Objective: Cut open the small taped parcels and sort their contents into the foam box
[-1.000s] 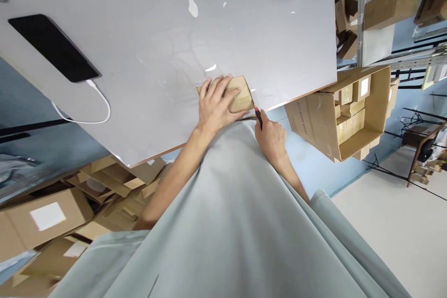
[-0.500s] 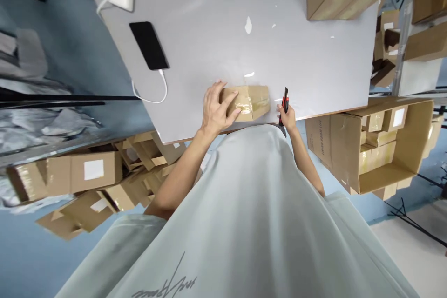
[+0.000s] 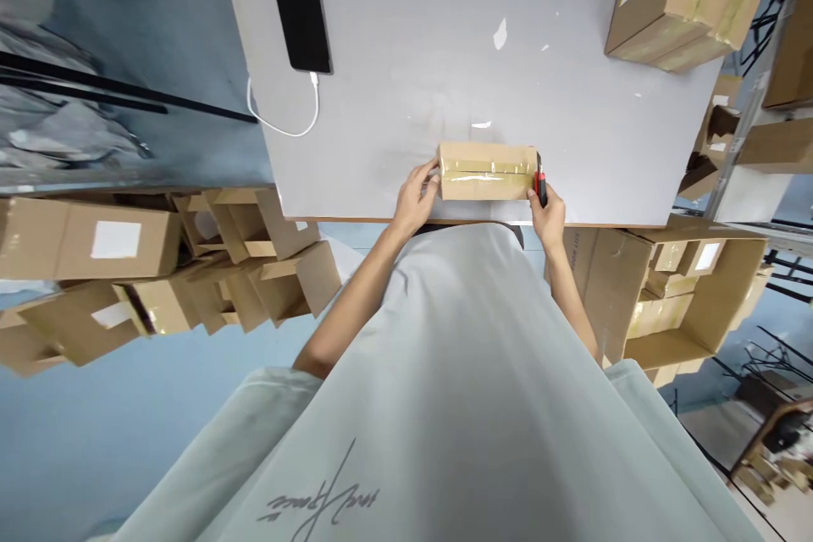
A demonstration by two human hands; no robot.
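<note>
A small cardboard box (image 3: 488, 172) with shiny tape along its seam lies lengthwise near the table's front edge. My left hand (image 3: 416, 201) grips its left end, thumb at the near side and fingers behind the corner. At the other end, my right hand (image 3: 549, 216) is closed around a red and black utility knife (image 3: 541, 186). The knife points away from me, right beside the box's right end, and my right thumb reaches the box's near right corner.
On the grey table (image 3: 394, 34) lie a black phone (image 3: 301, 19) with a white cable, paper scraps and a larger taped box (image 3: 686, 0) at back right. Opened boxes (image 3: 254, 229) are stacked low on the left. A big carton (image 3: 692, 305) holding small boxes stands at right.
The small box has turned so its taped seam runs left to right. My left hand has shifted to its left end, and my right hand has brought the knife up against its right end.
</note>
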